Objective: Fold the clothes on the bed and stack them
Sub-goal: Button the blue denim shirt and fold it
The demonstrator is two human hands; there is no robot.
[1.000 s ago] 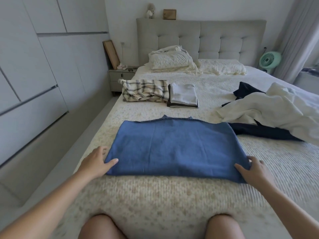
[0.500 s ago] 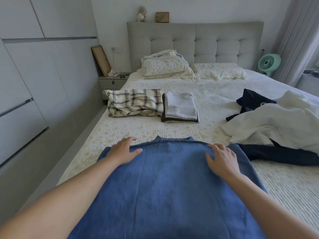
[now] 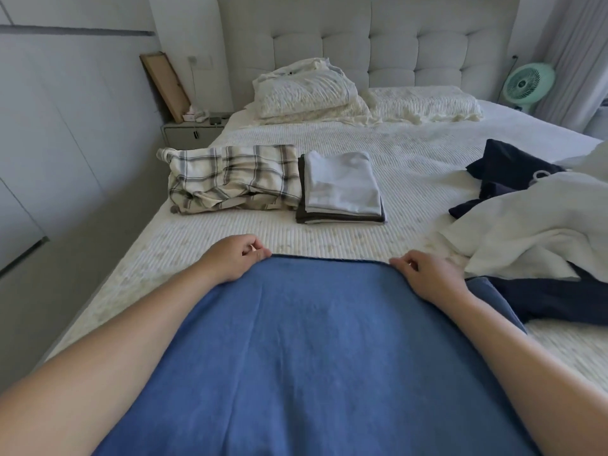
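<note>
A blue garment point(image 3: 316, 350) lies spread on the bed point(image 3: 411, 166) right in front of me and fills the lower middle of the head view. My left hand point(image 3: 235, 256) pinches its far left corner. My right hand point(image 3: 427, 274) grips its far right corner. Both sets of fingers are curled on the cloth's far edge. Beyond it sit a folded plaid garment point(image 3: 230, 177) and a small stack of folded clothes with a pale piece on top point(image 3: 340, 189). At the right lies a loose heap: a white garment point(image 3: 533, 225) over dark navy clothes point(image 3: 556, 297).
Pillows point(image 3: 309, 90) lie against the grey padded headboard point(image 3: 378, 44). A nightstand point(image 3: 194, 131) with a leaning frame stands at the bed's left, next to wardrobe doors point(image 3: 49, 126). A green fan point(image 3: 528, 82) and curtains are at the far right.
The hands left the blue garment's near corners, moved over it to the far edge, and have closed on the far corners. The camera has leaned forward and down.
</note>
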